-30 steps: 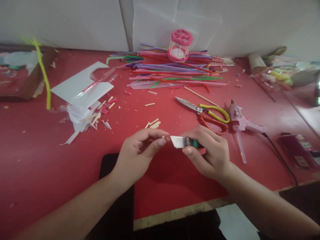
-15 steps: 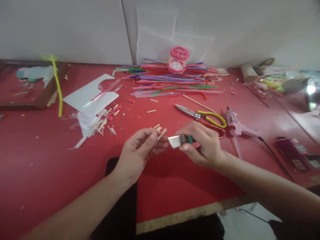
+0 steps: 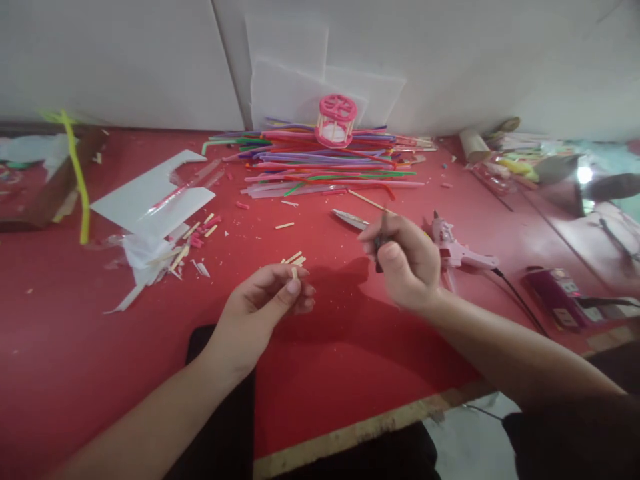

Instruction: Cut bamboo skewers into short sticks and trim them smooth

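Observation:
My left hand (image 3: pixel 263 303) is closed, pinching a short piece of pale wooden stick (image 3: pixel 295 273) between thumb and fingertips. Several similar stick pieces (image 3: pixel 295 259) show just beyond those fingers, on the red table. My right hand (image 3: pixel 410 263) is wrapped round a broad-bladed cutter knife (image 3: pixel 384 227), its blade now pointing up and seen nearly edge-on. Fingers hide most of the handle. Behind that hand lie scissors (image 3: pixel 349 219), largely covered, only the blades plainly visible.
Beyond the hands, colourful pipe cleaners (image 3: pixel 330 160) lie heaped near a small pink cage-like model (image 3: pixel 336 123). A pink glue gun (image 3: pixel 463 255) and purple power strip (image 3: pixel 555 297) are at right. White card (image 3: pixel 135 190) and scraps (image 3: pixel 150 257) lie left.
My right hand has drawn back from the left one and turned the cutter knife blade upward. The stick in my left hand now points more toward me. The view has shifted slightly right.

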A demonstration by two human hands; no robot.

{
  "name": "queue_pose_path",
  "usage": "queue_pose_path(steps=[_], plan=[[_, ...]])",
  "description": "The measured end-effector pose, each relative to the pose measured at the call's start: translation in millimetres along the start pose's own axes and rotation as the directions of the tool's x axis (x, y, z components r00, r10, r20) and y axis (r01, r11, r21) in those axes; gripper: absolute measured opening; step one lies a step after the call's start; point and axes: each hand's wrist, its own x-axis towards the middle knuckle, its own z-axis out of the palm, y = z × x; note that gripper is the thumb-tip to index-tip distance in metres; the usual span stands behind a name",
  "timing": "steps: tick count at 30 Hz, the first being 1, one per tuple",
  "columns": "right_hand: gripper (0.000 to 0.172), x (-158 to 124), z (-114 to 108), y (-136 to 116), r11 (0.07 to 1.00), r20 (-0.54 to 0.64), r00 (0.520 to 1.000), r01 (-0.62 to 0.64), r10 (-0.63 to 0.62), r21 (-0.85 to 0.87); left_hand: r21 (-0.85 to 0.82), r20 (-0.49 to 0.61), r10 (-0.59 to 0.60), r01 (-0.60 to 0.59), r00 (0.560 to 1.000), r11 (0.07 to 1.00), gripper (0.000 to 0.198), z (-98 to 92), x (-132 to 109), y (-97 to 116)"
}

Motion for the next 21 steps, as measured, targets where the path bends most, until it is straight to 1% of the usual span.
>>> queue_pose_path(steps=[1,3,5,6,8,10,12,16,19,21], plan=[[0.030,-3.0,1.4,2.5,0.998,0.040,0.998,0.056,-0.055,-0.031,0.015,0.013,0.008,-0.008,1.000,1.000,0.016,-0.6,-0.6,0.2],[0.027,-8.6,4.2,5.4,0.982,0.139,0.978,0.166,-0.152,-0.090,0.066,0.040,0.042,-0.045,0.998,0.997,0.013,-1.4,-2.1,0.1],[0.025,-12.9,6.9,5.5,0.953,0.220,0.948,0.266,-0.231,-0.143,0.177,0.064,0.102,-0.112,0.993,0.978,0.012,-1.9,-4.4,-0.2],[0.025,-14.6,8.0,4.8,0.936,0.252,0.932,0.308,-0.261,-0.170,0.248,0.073,0.143,-0.157,0.987,0.956,0.013,-2.0,-5.8,-0.5],[0.027,-17.1,9.9,2.2,0.906,0.318,0.904,0.363,-0.286,-0.219,0.399,0.091,0.231,-0.249,0.969,0.882,0.014,-2.0,-8.9,-1.0],[0.028,-19.1,10.9,-1.4,0.897,0.376,0.887,0.372,-0.267,-0.240,0.477,0.122,0.302,-0.323,0.945,0.818,0.011,-2.0,-11.6,-1.6],[0.028,-21.2,11.0,-5.2,0.904,0.416,0.879,0.353,-0.233,-0.241,0.500,0.166,0.332,-0.369,0.929,0.783,0.009,-2.2,-13.5,-2.3],[0.031,-25.3,10.5,-10.8,0.917,0.429,0.882,0.319,-0.196,-0.238,0.535,0.213,0.361,-0.417,0.908,0.734,0.006,-2.7,-14.3,-3.5],[0.036,-27.1,10.7,-11.5,0.922,0.433,0.883,0.305,-0.180,-0.239,0.568,0.265,0.347,-0.437,0.900,0.697,0.006,-2.6,-13.7,-2.7],[0.036,-27.4,11.3,-10.5,0.914,0.449,0.874,0.321,-0.185,-0.248,0.584,0.310,0.338,-0.459,0.888,0.670,0.008,-2.1,-13.3,-1.2]])
